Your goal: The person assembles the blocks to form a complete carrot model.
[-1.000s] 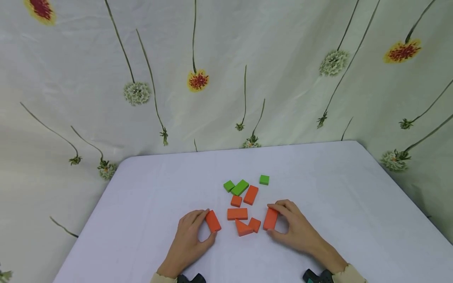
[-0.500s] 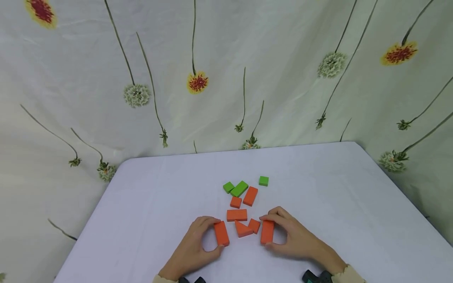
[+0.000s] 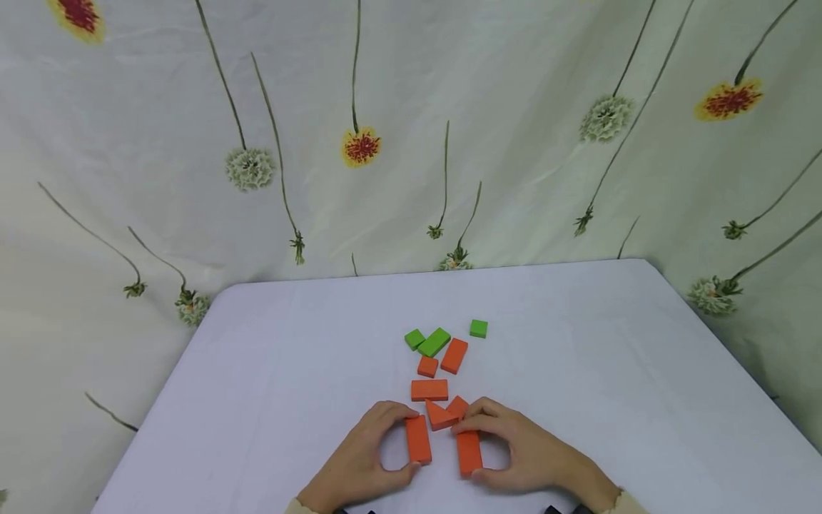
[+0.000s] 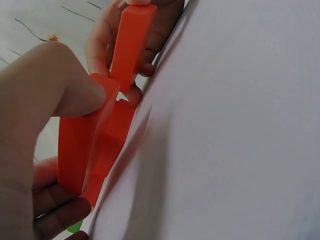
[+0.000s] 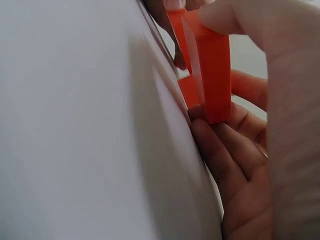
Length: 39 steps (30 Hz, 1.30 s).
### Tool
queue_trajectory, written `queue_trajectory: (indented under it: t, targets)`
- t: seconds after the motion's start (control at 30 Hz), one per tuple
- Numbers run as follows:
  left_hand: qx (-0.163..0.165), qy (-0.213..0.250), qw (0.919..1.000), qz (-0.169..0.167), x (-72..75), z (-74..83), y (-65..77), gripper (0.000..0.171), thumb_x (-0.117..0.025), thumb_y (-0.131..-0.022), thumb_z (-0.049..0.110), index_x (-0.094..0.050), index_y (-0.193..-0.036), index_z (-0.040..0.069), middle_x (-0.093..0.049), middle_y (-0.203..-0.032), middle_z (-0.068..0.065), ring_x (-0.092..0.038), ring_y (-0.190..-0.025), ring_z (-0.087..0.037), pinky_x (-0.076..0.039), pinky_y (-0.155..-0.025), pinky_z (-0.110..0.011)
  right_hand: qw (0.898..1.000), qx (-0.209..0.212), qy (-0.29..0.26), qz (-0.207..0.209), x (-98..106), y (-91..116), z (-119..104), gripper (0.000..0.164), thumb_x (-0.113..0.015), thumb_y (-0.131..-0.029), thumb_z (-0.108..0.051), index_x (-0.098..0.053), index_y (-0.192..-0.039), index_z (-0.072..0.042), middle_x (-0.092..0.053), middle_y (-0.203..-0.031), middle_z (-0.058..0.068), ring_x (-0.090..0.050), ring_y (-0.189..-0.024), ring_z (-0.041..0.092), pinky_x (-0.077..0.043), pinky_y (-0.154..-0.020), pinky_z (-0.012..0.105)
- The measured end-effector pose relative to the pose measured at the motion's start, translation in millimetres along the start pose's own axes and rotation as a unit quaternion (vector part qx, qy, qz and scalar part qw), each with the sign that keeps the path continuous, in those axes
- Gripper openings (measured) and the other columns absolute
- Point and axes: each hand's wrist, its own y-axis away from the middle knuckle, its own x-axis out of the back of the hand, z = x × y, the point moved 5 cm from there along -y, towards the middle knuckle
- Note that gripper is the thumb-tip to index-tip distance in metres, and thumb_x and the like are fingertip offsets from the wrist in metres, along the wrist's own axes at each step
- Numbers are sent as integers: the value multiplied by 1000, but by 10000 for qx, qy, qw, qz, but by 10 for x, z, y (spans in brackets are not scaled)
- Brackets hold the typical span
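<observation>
My left hand (image 3: 367,455) pinches an orange rectangular block (image 3: 419,440) lengthwise, thumb at the near end and fingers at the far end. Facing it, my right hand (image 3: 528,448) grips a second orange rectangular block (image 3: 469,453) the same way. A narrow gap separates the two held blocks in the head view. Just beyond them lie an orange triangular block (image 3: 441,416) and a small orange square block (image 3: 458,407), the latter partly covered by my right fingers. In the left wrist view the held block (image 4: 75,150) stands close over the white cloth.
Farther back lie an orange rectangular block (image 3: 429,390), a small orange block (image 3: 427,367) and a tilted orange block (image 3: 454,355). Behind these are green blocks (image 3: 434,343), with a lone green square (image 3: 478,328) to the right. A flowered curtain (image 3: 411,143) hangs behind the white table (image 3: 282,343).
Both hands have drawn nearer to the person and toward each other, each bringing its orange rectangular block along. The gap between the two blocks has narrowed. The other blocks stay put.
</observation>
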Motion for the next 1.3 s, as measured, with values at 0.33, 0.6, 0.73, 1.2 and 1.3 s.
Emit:
queue_trajectory:
  t: [0.33,0.6,0.73,1.2,1.3]
  targets:
    - [50,-104,9999,-6,-7,-8,-11,53,-84,-85,44,-61,-130,28,-56,-129,22,-54,-121,-3,-54,-106,-32,9996,-8,281,-25,-141,-89,-101,56,-72,-96,-44,-54,-147,-33,-52,-140,-17,-58,-117,2,-55,-101,27]
    - [-128,-264,9995,101,-3,20,-21,53,-82,-86,45,-62,-131,25,-59,-130,19,-55,-122,-4,-53,-107,-32,9969,-428,650,114,-194,-147,-112,68,-70,-97,-48,-41,-157,-35,-45,-156,-14,-60,-122,5,-57,-99,30]
    - [-380,-397,9981,275,-8,48,-30,56,-84,-85,39,-62,-133,21,-60,-132,15,-57,-123,-8,-53,-106,-34,9924,-438,1122,257,-203,-153,-123,66,-67,-98,-49,-41,-157,-35,-38,-163,-12,-47,-144,14,-53,-108,41]
    - [-319,-649,9966,394,-53,73,-50,61,-87,-83,36,-63,-136,18,-63,-136,12,-58,-126,-9,-54,-106,-37,9816,-847,1496,829,-131,-164,-85,57,-74,-96,-36,-55,-148,-25,-49,-153,-6,-48,-141,15,-51,-111,41]
    - [-206,-692,9969,324,-55,79,-66,61,-86,-85,37,-63,-137,16,-62,-138,11,-57,-128,-9,-53,-107,-37,9788,-920,1519,1020,-121,-165,-59,57,-77,-94,-34,-56,-146,-25,-52,-150,-7,-49,-139,13,-52,-110,40]
